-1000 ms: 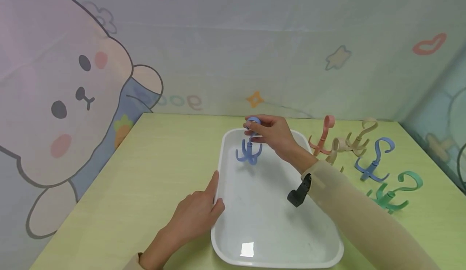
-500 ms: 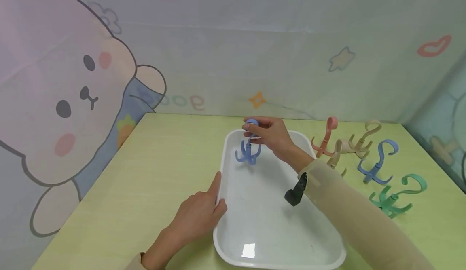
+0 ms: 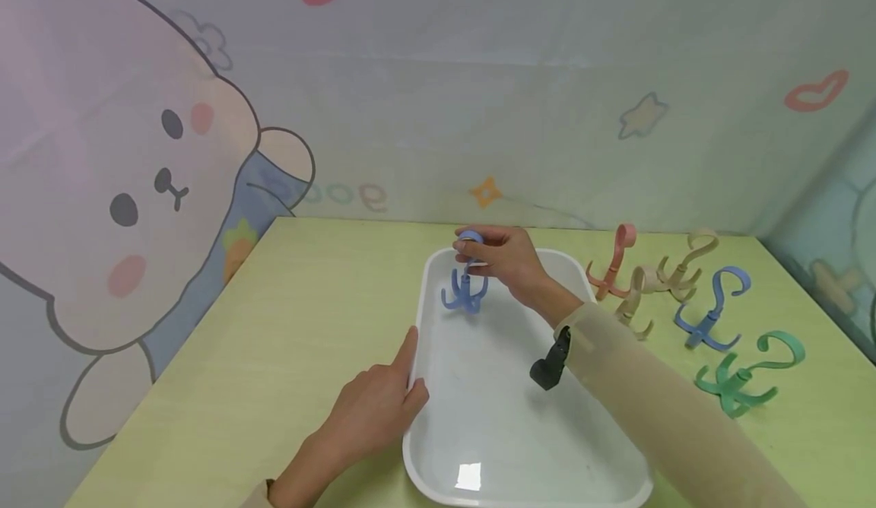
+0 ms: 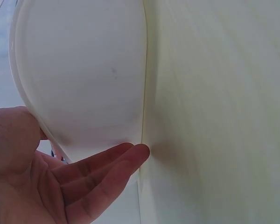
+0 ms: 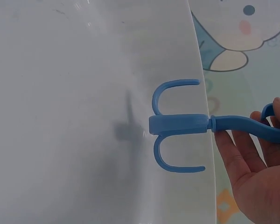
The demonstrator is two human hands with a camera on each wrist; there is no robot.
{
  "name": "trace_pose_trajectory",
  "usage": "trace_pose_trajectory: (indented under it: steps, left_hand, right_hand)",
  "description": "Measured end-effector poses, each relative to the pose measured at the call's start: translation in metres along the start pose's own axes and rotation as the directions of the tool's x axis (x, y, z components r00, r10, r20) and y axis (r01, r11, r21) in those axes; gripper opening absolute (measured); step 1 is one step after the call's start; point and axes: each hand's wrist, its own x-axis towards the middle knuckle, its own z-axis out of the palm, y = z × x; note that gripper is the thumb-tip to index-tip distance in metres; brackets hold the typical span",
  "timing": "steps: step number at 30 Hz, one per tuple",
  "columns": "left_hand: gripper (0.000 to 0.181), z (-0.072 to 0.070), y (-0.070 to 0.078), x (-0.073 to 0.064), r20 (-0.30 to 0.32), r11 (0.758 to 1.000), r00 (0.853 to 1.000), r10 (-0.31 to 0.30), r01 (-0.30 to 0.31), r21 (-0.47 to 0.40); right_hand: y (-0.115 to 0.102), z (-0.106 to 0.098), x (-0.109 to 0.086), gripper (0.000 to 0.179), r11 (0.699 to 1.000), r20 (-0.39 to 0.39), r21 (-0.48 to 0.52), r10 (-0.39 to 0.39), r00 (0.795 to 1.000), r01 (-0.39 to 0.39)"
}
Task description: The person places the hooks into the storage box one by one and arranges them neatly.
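Note:
Near the far end of the white tray [image 3: 506,417], my right hand [image 3: 509,261] pinches the curled top of a blue four-prong hanging hook [image 3: 465,295]. The hook hangs upright, prongs down, over the tray floor. In the right wrist view, the blue hook [image 5: 179,124] casts a shadow on the white surface, apart from it. My left hand [image 3: 372,405] holds the tray's left side. Its thumb lies over the rim, and in the left wrist view the fingers [image 4: 107,172] lie against the outer wall.
Right of the tray stand several similar hooks: a pink one [image 3: 614,265], two beige ones, including the rear beige hook [image 3: 680,268], another blue hook [image 3: 712,314] and a green one [image 3: 735,386]. A printed cloth backdrop [image 3: 534,112] rises behind the table.
The camera view shifts slightly. My right hand keeps its hold on the blue hook over the tray's far end, almost still. My left hand stays on the tray's side.

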Motion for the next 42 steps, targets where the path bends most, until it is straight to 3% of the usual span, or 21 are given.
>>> trace_pose_trajectory:
  steps: [42]
  left_hand:
    - [0.070,0.001,-0.001,-0.001,0.011,1.000,1.000,-0.017,0.017,-0.021]
  right_hand:
    - [0.018,0.012,0.018,0.035,0.999,-0.026,0.026,0.037,0.999,-0.036]
